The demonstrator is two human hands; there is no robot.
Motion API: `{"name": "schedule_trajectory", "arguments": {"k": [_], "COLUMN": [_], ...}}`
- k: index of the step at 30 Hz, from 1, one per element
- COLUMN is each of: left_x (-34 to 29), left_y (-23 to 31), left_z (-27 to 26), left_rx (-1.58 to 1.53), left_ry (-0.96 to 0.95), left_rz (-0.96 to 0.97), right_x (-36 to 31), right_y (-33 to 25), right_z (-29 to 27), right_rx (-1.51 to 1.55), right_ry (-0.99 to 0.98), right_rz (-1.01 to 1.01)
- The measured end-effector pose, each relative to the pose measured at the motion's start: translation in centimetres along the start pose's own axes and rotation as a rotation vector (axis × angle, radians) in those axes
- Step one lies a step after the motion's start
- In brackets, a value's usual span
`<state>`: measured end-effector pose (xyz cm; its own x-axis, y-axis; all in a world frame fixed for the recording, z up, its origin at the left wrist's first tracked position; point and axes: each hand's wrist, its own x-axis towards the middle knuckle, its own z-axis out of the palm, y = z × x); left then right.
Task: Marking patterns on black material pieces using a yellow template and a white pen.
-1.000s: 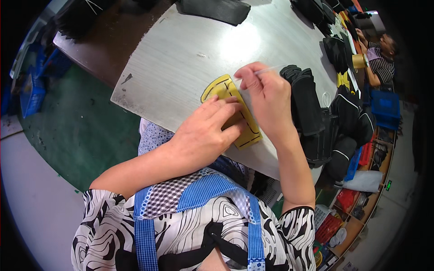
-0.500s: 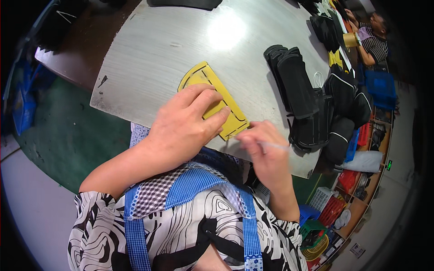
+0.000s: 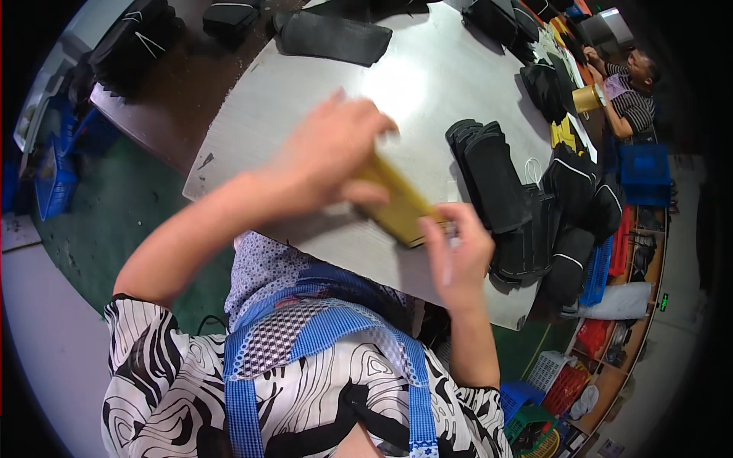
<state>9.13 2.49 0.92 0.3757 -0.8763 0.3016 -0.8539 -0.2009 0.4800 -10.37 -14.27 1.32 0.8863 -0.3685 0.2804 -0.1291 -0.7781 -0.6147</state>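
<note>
A yellow template (image 3: 398,204), a flat piece with one rounded end, is tilted above the pale grey tabletop and blurred by motion. My left hand (image 3: 332,153), also smeared, grips its far end, with the thumb on the near side and fingers over the top. At the near right corner, my right hand (image 3: 464,256) pinches the template between thumb and fingers. A thin pale pen-like stick (image 3: 449,269) is tucked in that same hand, only partly visible.
Stacked black fabric pieces (image 3: 489,175) lie right of my hands, beside black pouches (image 3: 569,237) with white piping. Another black piece (image 3: 332,38) rests at the far edge. A person (image 3: 630,88) works at far right. Crates (image 3: 553,359) and shelves stand below right.
The template has been lifted and tilted off the table. My left hand moved up and away to its far end; my right hand went from holding the stick at its edge to pinching its corner.
</note>
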Motion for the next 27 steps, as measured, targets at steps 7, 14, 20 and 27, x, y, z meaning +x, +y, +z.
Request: {"name": "schedule_trajectory", "arguments": {"k": [7,14,20,27], "left_x": [-1.4,-7.6,-5.9,-6.2], "left_y": [-6.9,3.6,6.2,5.6], "left_z": [-1.3,-0.3,3.3,4.0], "left_rx": [0.383,0.075,-0.089,-0.067], "left_ry": [0.095,-0.137,0.138,0.122], "left_rz": [-0.150,-0.030,-0.019,-0.062], "right_x": [1.2,-2.2,-1.9,0.9], "right_y": [7.8,2.1,-0.3,-1.1], "right_z": [-8.5,-3.7,0.9,0.1], "right_rx": [-0.413,0.305,0.225,0.012], "right_ry": [0.345,0.062,-0.076,-0.051], "right_rz": [0.003,0.288,0.295,0.100]}}
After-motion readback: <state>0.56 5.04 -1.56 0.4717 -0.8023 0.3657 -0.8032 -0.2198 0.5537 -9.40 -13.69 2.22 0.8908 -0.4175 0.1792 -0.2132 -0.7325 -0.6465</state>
